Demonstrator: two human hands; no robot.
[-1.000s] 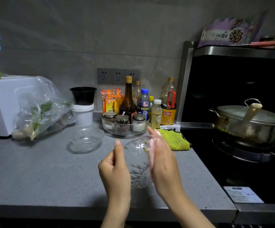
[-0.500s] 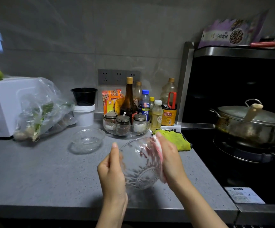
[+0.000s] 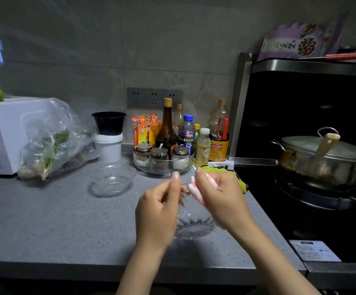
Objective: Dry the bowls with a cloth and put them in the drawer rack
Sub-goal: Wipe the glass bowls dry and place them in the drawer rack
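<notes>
Glass, clear and cut with a ribbed base: this cut-glass bowl [image 3: 194, 227] is held between both hands over the front part of the grey speckled stone countertop [image 3: 55, 220]. Whether its base touches the countertop cannot be told.

Grip, left hand [image 3: 158, 213]: fingers curled round the bowl's left rim, thumb pointing up.
Grip, right hand [image 3: 222, 202]: fingers closed on a pink-and-white striped cloth [image 3: 196, 191], which lies against the bowl's right side and rim. Part of the cloth is hidden under the palm.

A second, shallower clear glass bowl [image 3: 112, 179] sits upright on the countertop, behind and left of the hands, apart from them.

Surroundings:
- A round glass tray [image 3: 162, 167] with three lidded spice jars stands behind the hands, with bottles behind it at the wall.
- A yellow-green rag [image 3: 239, 177] lies just behind the right hand, at the countertop's right edge.
- A lidded steel pot [image 3: 326, 160] sits on the black stove at right.
- A white boxy appliance [image 3: 2, 133] stands far left, with a clear plastic bag of greens [image 3: 51, 143] against it.
- A white plastic tub [image 3: 108, 147] has a black cup stacked on top.
</notes>
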